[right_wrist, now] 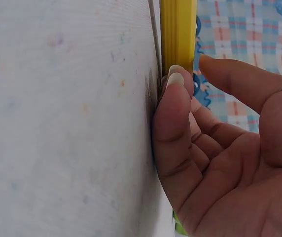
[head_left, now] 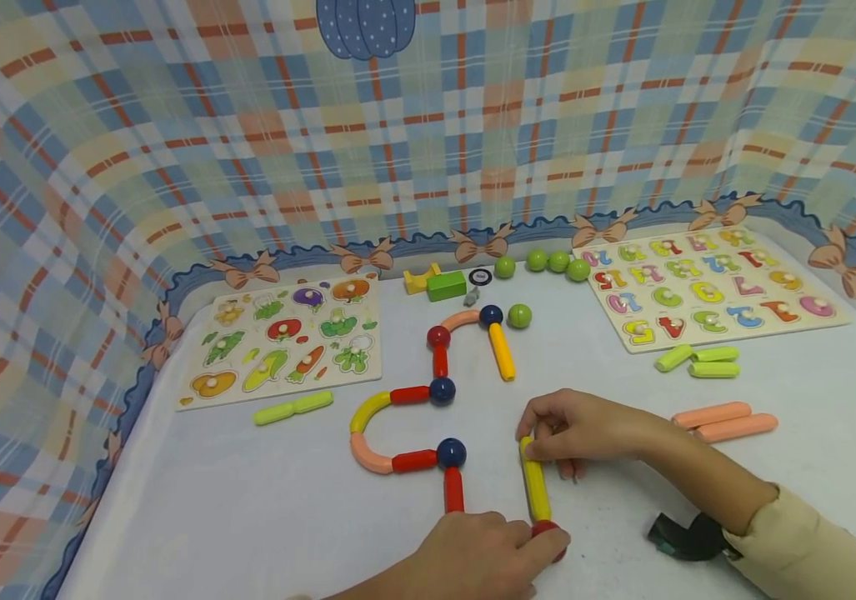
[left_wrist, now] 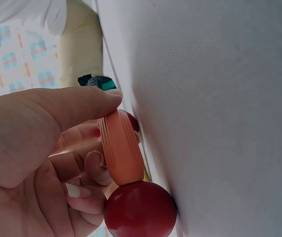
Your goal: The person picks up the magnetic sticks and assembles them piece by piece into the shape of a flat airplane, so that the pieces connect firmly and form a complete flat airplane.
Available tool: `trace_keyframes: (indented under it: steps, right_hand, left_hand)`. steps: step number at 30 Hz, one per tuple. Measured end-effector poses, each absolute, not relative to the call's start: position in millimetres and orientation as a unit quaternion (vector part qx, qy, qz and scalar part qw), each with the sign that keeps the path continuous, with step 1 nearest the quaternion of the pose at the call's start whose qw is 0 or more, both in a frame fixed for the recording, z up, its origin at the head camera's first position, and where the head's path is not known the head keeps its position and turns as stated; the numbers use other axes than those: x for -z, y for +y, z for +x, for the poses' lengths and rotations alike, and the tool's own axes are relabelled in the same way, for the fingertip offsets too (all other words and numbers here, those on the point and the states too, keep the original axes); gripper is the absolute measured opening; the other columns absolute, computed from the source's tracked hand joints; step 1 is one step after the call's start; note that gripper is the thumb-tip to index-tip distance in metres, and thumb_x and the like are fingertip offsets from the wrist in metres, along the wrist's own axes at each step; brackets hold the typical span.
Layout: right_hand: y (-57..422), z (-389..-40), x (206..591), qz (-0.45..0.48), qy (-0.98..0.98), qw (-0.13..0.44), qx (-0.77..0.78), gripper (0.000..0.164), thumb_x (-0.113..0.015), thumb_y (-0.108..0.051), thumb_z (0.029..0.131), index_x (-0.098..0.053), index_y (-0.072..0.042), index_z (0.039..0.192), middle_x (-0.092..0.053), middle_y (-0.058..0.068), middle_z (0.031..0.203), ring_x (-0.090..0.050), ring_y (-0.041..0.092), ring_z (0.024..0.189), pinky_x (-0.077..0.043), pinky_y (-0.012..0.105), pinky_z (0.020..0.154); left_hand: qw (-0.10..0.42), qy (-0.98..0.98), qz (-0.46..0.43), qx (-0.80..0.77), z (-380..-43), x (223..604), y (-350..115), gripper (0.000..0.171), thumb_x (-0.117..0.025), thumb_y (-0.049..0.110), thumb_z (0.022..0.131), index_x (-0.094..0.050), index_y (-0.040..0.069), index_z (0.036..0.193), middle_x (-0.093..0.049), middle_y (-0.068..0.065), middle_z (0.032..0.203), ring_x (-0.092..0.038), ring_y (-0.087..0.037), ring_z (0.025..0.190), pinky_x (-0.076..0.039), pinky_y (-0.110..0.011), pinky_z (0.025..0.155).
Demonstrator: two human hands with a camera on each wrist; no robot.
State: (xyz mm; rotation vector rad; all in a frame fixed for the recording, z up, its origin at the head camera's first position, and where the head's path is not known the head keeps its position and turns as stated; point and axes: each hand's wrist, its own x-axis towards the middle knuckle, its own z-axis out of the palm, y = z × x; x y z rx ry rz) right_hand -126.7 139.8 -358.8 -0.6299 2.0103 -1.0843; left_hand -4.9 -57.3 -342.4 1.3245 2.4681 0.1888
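At the table's near edge my left hand [head_left: 483, 554] grips an orange curved rod [left_wrist: 123, 148], thumb on top and fingers curled beneath. A red ball [left_wrist: 141, 210] touches the rod's near end, and another red ball [head_left: 550, 537] shows past my fingertips. My right hand [head_left: 578, 429] pinches the far end of a yellow rod [head_left: 536, 487], whose near end meets that second ball. Left of it, a winding chain of rods and balls lies on the table. It includes a red rod [head_left: 453, 489], a blue ball [head_left: 452, 453] and a yellow-orange rod [head_left: 503, 352] at the far end.
A vegetable puzzle board [head_left: 285, 333] lies at left, a number puzzle board [head_left: 705, 287] at right. Loose green rods [head_left: 714, 370], orange rods [head_left: 735, 427] and a lime rod [head_left: 292, 408] lie about. Several green balls [head_left: 537, 261] and a green block [head_left: 446, 287] sit at the back.
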Motion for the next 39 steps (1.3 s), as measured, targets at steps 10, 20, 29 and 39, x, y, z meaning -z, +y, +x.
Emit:
trace_keyframes:
  steps: [10,20,29,39]
  right_hand:
    - [145.6,-169.2,348.5,-0.193,0.839,0.309,0.404,0.020,-0.062,-0.026,0.085,-0.062,-0.010,0.096,-0.058,0.012,0.076,-0.052,0.022,0.055,-0.047,0.032,0.053]
    - [141.5,-228.6,343.5,-0.156,0.934,0.116,0.300,0.037,-0.062,-0.024,0.083,-0.052,-0.012,0.116,-0.053,0.014,0.105,-0.054,0.027,0.079,-0.047,0.038,0.067]
    - [125.4,-237.9,347.3,-0.191,0.943,0.102,0.251,0.035,-0.062,-0.019,0.082,-0.059,-0.009,0.116,-0.058,0.013,0.104,-0.050,0.029,0.093,-0.041,0.045,0.082]
    - [141.9,-209.0,329.4,-0.206,0.933,0.202,0.214,0.028,-0.065,-0.029,0.081,-0.064,-0.005,0.096,-0.058,0.004,0.078,-0.051,0.020,0.071,-0.043,0.032,0.063]
  left_hand:
    - [0.192,0.865,0.460,-0.061,-9.9,340.3,-56.6,0.045,-0.053,0.042,0.088,-0.040,0.028,0.129,-0.055,0.014,0.092,-0.043,0.001,0.062,-0.035,-0.009,0.052]
    - [0.207,0.905,0.363,-0.086,-25.4,333.3,-57.4,0.052,-0.053,0.053,0.084,-0.040,0.036,0.132,-0.050,0.012,0.095,-0.045,0.000,0.069,-0.041,-0.015,0.053]
    - [0.244,0.905,0.345,-0.043,-35.3,339.4,-44.6,0.057,-0.045,0.066,0.078,-0.038,0.047,0.131,-0.048,0.006,0.115,-0.048,-0.008,0.067,-0.040,-0.020,0.050]
    - [0.232,0.903,0.361,-0.036,-37.2,339.6,-38.7,0.063,-0.050,0.068,0.074,-0.045,0.034,0.127,-0.047,0.005,0.103,-0.047,-0.007,0.064,-0.038,-0.017,0.046]
